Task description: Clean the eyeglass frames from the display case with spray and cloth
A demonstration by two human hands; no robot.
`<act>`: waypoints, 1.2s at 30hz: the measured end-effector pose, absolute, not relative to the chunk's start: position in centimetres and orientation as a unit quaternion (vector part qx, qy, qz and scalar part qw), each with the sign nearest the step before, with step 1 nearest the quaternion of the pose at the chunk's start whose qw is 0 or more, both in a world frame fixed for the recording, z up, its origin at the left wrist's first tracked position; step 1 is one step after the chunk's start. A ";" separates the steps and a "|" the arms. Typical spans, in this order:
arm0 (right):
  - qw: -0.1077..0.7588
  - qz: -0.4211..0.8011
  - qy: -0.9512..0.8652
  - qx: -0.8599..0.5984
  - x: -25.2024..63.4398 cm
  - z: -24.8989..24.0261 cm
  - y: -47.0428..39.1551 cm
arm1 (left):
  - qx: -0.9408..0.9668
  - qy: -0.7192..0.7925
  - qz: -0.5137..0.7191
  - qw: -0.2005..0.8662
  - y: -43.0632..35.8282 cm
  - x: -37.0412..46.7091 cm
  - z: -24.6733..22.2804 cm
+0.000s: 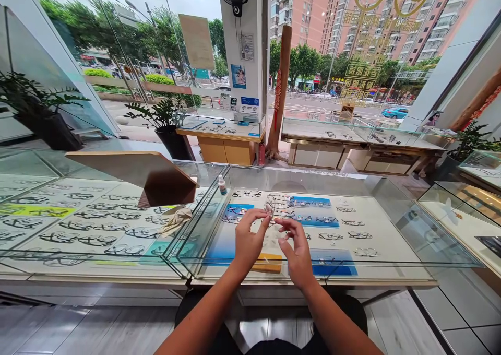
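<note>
My left hand (249,236) pinches a pair of eyeglasses (269,208) between thumb and fingertips, above the glass counter. Behind the eyeglasses, thin dark frames in the display overlap them, so their full outline is hard to make out. Close by on the right, my right hand (296,250) has its fingers bent and apart, the thumb away from the index finger. I see nothing held in it. Below and between my hands is an orange-yellow block or box (267,263) with a small pale item on it.
The glass display counter (395,263) holds rows of spectacles. A small spray bottle (222,185) stands at the back left. Further left are a tan cloth (177,220) and a tilted board, perhaps a mirror (117,162). More showcases (227,130) line the window, with potted plants nearby.
</note>
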State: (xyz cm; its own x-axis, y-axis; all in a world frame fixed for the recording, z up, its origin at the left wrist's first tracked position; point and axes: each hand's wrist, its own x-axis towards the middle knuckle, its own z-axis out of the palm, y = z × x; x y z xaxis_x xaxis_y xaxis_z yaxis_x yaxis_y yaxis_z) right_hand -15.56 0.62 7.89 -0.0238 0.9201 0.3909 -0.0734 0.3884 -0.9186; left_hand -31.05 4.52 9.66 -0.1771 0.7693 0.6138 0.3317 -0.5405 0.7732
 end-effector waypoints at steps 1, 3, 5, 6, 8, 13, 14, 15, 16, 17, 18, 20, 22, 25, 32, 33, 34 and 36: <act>0.589 0.416 -0.593 -0.358 -15.8 7.9 0.3 | 0.627 0.438 0.624 0.160 4.5 -30.9 9.6; 0.578 0.413 -0.608 -0.354 -16.1 7.7 0.0 | 0.642 0.424 0.625 0.131 4.4 -30.8 9.5; 0.571 0.408 -0.616 -0.358 -16.2 7.5 0.0 | 0.655 0.411 0.625 0.110 4.5 -30.7 9.4; 0.568 0.404 -0.619 -0.362 -16.2 7.5 0.1 | 0.660 0.406 0.623 0.105 4.5 -30.8 9.4; 0.563 0.393 -0.625 -0.371 -16.0 7.6 0.3 | 0.668 0.401 0.618 0.103 4.4 -30.8 9.4; 0.574 0.353 -0.623 -0.397 -14.8 8.5 1.2 | 0.681 0.403 0.599 0.123 4.4 -31.2 9.4; 0.581 0.345 -0.619 -0.401 -14.5 8.7 1.4 | 0.687 0.403 0.590 0.131 4.4 -31.4 9.4; 0.587 0.338 -0.613 -0.405 -14.1 8.8 1.7 | 0.695 0.403 0.578 0.141 4.4 -31.5 9.3; 0.594 0.332 -0.608 -0.410 -13.8 8.9 1.9 | 0.704 0.404 0.565 0.151 4.5 -31.6 9.2; 0.599 0.325 -0.603 -0.415 -13.5 9.0 2.1 | 0.711 0.405 0.553 0.159 4.5 -31.8 9.1; 0.602 0.318 -0.599 -0.421 -13.2 9.1 2.3 | 0.716 0.407 0.542 0.166 4.5 -31.9 8.9; 0.604 0.309 -0.595 -0.430 -12.8 9.2 2.6 | 0.722 0.409 0.527 0.180 4.5 -32.0 8.6; 0.605 0.306 -0.596 -0.432 -12.7 9.2 2.6 | 0.720 0.408 0.525 0.200 4.6 -32.1 8.4; 0.593 0.313 -0.604 -0.431 -13.1 8.9 2.4 | 0.700 0.407 0.538 0.235 4.6 -32.0 8.2; 0.519 0.325 -0.650 -0.449 -14.6 7.4 2.1 | 0.666 0.410 0.537 0.314 4.5 -31.7 8.7; 0.521 0.326 -0.649 -0.448 -14.7 7.3 2.1 | 0.662 0.410 0.533 0.331 4.5 -31.7 8.8; 0.524 0.328 -0.646 -0.448 -14.8 7.2 2.1 | 0.657 0.409 0.528 0.350 4.5 -31.7 8.8; 0.530 0.338 -0.637 -0.446 -14.8 7.2 2.1 | 0.644 0.400 0.521 0.391 4.6 -31.8 8.9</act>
